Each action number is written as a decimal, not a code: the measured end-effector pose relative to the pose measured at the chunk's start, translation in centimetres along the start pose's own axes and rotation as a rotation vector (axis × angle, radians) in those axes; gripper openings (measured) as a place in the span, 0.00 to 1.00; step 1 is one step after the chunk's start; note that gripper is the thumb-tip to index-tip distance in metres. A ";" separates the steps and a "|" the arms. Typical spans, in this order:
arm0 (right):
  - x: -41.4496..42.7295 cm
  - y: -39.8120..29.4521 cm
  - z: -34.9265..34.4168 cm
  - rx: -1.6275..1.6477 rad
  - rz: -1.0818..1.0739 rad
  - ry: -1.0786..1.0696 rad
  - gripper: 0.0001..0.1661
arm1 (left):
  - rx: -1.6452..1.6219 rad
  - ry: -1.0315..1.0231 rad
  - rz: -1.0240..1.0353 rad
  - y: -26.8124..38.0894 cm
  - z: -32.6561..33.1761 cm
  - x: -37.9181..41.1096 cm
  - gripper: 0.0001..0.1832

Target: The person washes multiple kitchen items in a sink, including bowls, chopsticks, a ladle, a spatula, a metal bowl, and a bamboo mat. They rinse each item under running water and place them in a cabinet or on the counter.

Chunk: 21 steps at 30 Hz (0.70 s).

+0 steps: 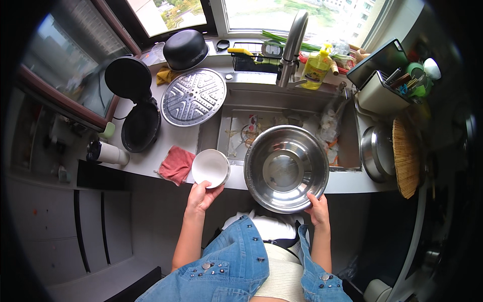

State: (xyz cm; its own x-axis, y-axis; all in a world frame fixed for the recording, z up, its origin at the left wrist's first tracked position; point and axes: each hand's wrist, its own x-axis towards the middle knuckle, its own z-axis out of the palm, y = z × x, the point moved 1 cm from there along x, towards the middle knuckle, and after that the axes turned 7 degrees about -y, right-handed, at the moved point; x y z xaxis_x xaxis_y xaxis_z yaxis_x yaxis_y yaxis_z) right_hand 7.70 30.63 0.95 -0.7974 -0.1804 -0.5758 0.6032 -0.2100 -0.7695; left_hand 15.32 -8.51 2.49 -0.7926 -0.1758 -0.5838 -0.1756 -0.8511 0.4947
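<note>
My left hand (pixel 204 195) grips the near rim of a small stack of white bowls (pixel 210 168) over the counter's front edge, its thumb inside the top one. A large stainless steel basin (pixel 285 169) is held at its lower right rim by my right hand (pixel 318 207); it looks empty and overlaps the front of the sink (pixel 237 132). Just left of the bowls lies a crumpled red cloth (pixel 176 165). Food scraps and a plastic bag (pixel 328 124) are in the sink, partly hidden by the basin.
A perforated steel steamer plate (pixel 193 97) overlaps the sink's left edge. Beyond it are a black pot (pixel 185 50) and an open electric griddle (pixel 140 126). The faucet (pixel 292 49) and a yellow soap bottle (pixel 316 70) stand behind the sink. At right are a knife block (pixel 381 94) and a steel pan (pixel 371 153).
</note>
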 end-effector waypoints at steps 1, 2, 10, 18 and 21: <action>0.2 0.2 -0.3 -0.001 -0.003 -0.008 0.14 | 0.015 -0.012 0.009 -0.1 -0.1 0.1 0.30; 0.3 0.4 -0.4 -0.004 -0.005 -0.015 0.14 | 0.030 -0.024 0.018 -0.2 -0.3 0.2 0.30; 0.0 -0.1 0.2 -0.004 0.002 0.009 0.13 | 0.055 0.052 0.023 -0.9 -1.0 0.1 0.30; -0.1 -0.1 0.7 0.097 0.038 -0.030 0.15 | 0.017 0.054 -0.001 -0.8 -2.0 0.7 0.34; -0.4 -0.4 1.4 0.187 0.110 -0.076 0.17 | -0.020 0.032 -0.016 -0.8 -2.8 1.0 0.34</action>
State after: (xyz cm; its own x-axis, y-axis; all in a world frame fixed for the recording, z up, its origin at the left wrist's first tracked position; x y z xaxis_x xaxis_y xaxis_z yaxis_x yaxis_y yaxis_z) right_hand 7.84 29.43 1.90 -0.7270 -0.2829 -0.6256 0.6852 -0.3577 -0.6345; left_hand 16.30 -9.40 -0.35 -0.7707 -0.1773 -0.6121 -0.1761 -0.8638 0.4720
